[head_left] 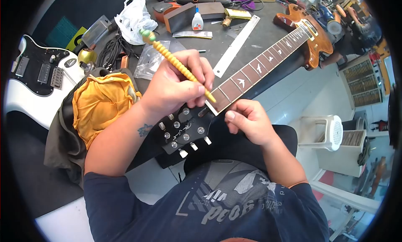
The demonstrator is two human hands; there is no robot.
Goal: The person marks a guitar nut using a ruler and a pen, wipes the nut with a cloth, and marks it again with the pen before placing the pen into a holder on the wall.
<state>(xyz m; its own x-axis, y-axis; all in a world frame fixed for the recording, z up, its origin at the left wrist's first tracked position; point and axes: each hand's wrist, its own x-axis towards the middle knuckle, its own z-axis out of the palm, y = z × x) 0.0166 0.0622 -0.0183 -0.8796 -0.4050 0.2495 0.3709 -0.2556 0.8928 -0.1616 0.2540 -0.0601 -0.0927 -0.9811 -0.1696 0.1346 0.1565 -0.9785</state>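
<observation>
My left hand is closed around a yellow pen with a ringed barrel and a green top. The pen slants down to the right, its tip at the first fret space of the guitar's brown fretboard, near the white nut. My right hand is curled beside the near edge of the neck, thumb against the fingers; what it holds, if anything, is hidden. The black headstock, with white tuner buttons, lies below my left hand. The amber guitar body is at the upper right.
A steel ruler lies behind the neck. Near it are a glue bottle, a plastic bag and tools along the back. A yellow cloth and a white guitar are at left; a white stool stands right.
</observation>
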